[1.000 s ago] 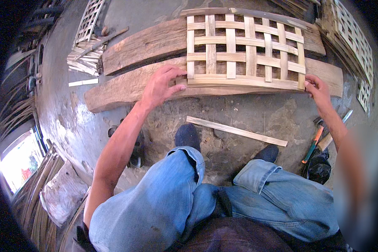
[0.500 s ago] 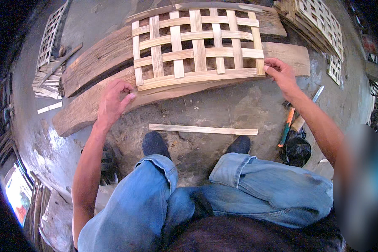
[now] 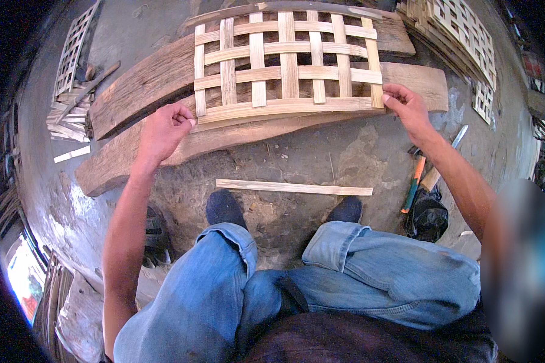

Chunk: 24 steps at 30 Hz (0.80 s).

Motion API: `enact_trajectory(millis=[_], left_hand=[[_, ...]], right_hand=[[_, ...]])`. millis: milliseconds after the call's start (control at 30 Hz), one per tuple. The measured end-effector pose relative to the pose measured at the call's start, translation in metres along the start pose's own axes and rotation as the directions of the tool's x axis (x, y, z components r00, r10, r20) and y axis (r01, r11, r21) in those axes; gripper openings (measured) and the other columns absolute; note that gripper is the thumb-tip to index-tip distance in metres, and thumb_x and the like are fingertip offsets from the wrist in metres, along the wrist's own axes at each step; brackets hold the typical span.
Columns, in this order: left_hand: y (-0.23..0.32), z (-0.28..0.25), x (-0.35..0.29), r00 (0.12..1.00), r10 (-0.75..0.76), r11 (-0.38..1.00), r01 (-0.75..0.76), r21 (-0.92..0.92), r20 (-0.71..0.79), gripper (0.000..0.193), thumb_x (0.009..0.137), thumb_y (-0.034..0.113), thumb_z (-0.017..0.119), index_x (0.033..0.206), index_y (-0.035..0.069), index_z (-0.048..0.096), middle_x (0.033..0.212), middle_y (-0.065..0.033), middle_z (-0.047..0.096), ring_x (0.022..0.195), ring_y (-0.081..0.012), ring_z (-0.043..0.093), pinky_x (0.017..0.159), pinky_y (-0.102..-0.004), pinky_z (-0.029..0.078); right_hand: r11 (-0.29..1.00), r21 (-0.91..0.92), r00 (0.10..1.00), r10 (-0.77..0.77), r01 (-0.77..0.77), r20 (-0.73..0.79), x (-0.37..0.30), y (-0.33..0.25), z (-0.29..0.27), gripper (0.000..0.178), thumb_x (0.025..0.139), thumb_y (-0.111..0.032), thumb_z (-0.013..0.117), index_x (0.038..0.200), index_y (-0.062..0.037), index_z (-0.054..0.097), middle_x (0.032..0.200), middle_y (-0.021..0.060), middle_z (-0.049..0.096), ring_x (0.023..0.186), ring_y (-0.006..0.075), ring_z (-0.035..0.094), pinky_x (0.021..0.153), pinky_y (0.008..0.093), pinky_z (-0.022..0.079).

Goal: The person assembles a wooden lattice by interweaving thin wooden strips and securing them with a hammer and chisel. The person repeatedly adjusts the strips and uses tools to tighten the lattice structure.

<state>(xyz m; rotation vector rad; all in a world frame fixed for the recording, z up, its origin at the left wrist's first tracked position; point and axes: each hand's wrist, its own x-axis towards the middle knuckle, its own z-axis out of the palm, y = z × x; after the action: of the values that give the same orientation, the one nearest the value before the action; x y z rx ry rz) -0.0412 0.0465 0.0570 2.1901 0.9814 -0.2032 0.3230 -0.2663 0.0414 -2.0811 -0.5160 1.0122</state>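
Note:
A lattice panel (image 3: 289, 57) woven from flat pale wooden or bamboo strips lies across thick weathered planks (image 3: 139, 63). At its lower right corner my right hand (image 3: 407, 115) is closed, thumb and fingers pinching the strip ends. My left hand (image 3: 165, 133) is closed at the lower left corner, its fingertips at the end of the bottom strip (image 3: 284, 109). Its outer fingers are curled under, partly hidden. A single loose strip (image 3: 293, 187) lies on the floor just in front of my feet.
To the right lie an orange-and-green handled tool (image 3: 413, 184), a long blade (image 3: 459, 138) and a black bag-like thing (image 3: 428, 218). Woven panels (image 3: 463, 39) are stacked far right; another panel (image 3: 75, 51) and short strips (image 3: 69, 118) lie far left.
My left hand has moved up and in to the panel's lower left corner, its fingers closing. That corner has shifted slightly upward. My right hand stays at its corner.

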Motion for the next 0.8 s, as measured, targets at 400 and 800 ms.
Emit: enact_trajectory(millis=[400,800], left_hand=[[-0.017,0.024,-0.022,0.958,0.171,0.980,-0.190,-0.063,-0.230,0.020,0.081,0.006,0.062,0.101,0.003,0.064,0.094,-0.0098,0.059,0.086,-0.0212,0.060,0.077,-0.0321,0.050],[-0.005,0.019,-0.018,0.989,-0.032,0.976,0.000,-0.217,-0.144,0.019,0.081,0.016,0.070,0.094,0.002,0.067,0.087,-0.0069,0.061,0.075,-0.0154,0.057,0.072,-0.0290,0.047]], right_hand=[[0.999,-0.038,1.000,0.009,-0.010,-0.006,-0.002,-0.004,-0.003,0.030,0.084,-0.020,0.065,0.109,-0.0040,0.064,0.090,0.0004,0.061,0.081,0.0099,0.053,0.072,0.0246,0.042],[1.000,-0.026,1.000,-0.009,0.009,-0.022,0.000,0.002,-0.002,0.031,0.084,-0.018,0.066,0.111,-0.0028,0.063,0.093,0.0016,0.062,0.084,0.0108,0.055,0.078,0.0259,0.044]])
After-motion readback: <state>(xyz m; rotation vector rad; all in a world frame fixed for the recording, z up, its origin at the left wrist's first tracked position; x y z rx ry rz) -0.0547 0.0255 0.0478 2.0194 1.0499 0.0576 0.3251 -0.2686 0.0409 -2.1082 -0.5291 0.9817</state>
